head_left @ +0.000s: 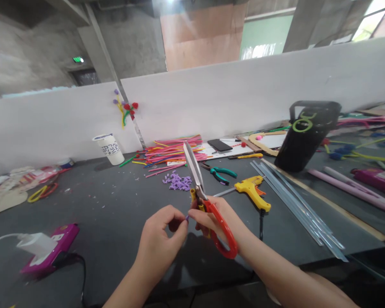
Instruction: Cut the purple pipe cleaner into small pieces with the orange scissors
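Note:
My left hand (163,233) pinches a small purple piece (188,217), only a bit of which shows between the fingertips. Red-handled scissors (223,226) rest in my right hand (216,214), blades pointing up and away from me. Yellow tape or tubing (193,195) is wrapped near the scissors' pivot. The right fingertips touch or nearly touch the purple piece. Just beyond my hands lies a pile of short purple pieces (177,181), similar in colour. Behind that pile is a bundle of pink, red and yellow pipe cleaners (167,153).
Right of my hands lie a yellow glue gun (253,191), teal-handled pliers (223,173) and clear glue sticks (303,209). A black bottle (304,137) stands behind them. To the left are a white cup (111,149) and a magenta power strip (53,252) with cords.

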Demonstrator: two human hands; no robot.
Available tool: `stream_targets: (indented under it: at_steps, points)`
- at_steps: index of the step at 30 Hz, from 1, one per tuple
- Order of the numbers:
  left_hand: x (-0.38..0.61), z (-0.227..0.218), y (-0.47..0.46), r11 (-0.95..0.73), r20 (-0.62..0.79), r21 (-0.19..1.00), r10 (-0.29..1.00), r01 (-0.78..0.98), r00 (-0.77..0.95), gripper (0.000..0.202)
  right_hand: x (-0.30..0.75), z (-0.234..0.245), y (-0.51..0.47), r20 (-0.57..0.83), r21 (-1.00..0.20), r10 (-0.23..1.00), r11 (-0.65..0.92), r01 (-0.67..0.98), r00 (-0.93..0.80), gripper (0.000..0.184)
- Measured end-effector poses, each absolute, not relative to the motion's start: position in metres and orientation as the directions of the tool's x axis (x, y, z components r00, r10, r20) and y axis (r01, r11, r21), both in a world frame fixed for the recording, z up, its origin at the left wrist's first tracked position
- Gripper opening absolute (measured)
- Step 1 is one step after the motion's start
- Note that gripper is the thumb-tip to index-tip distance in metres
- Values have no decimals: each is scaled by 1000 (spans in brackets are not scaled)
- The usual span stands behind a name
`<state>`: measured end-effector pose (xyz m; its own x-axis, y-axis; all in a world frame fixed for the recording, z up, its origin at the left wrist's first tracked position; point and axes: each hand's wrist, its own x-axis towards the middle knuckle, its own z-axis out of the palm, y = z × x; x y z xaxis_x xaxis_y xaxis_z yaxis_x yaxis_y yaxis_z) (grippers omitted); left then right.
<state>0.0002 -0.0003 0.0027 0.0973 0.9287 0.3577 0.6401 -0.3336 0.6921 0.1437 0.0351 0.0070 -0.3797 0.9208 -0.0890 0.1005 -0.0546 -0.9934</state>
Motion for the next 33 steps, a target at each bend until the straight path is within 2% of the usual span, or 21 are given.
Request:
stream_targets:
  at_steps: [3,6,8,11,13,15,25,33]
  points:
    - [2,2,-3,-380,422,620,899,686,117,12,143,4,35,-91,-992,923,-52,114,-373,6]
    - [1,4,-3,-370,401,675,910,639,103,11,142,5,35,-79,-992,926,-35,124,-370,4]
    - [-1,6,-2,-286,290,804,954,522,76,8,142,8,35,-81,-989,926,-29,145,-369,4]
    - [-5,7,3,-58,41,968,996,244,76,8,142,10,34,-66,-989,914,-6,149,-400,5]
    - [-5,7,5,56,-67,993,992,106,105,9,142,10,34,-53,-992,901,2,127,-430,6]
    - [-4,7,6,102,-107,994,986,45,128,8,142,9,34,-46,-994,891,4,110,-452,7]
    - [-8,7,7,130,-138,990,962,49,235,4,147,5,37,-26,-983,843,77,169,-537,7]
    - [-2,11,4,148,-158,987,965,62,208,6,148,4,37,5,-977,833,121,175,-553,5]
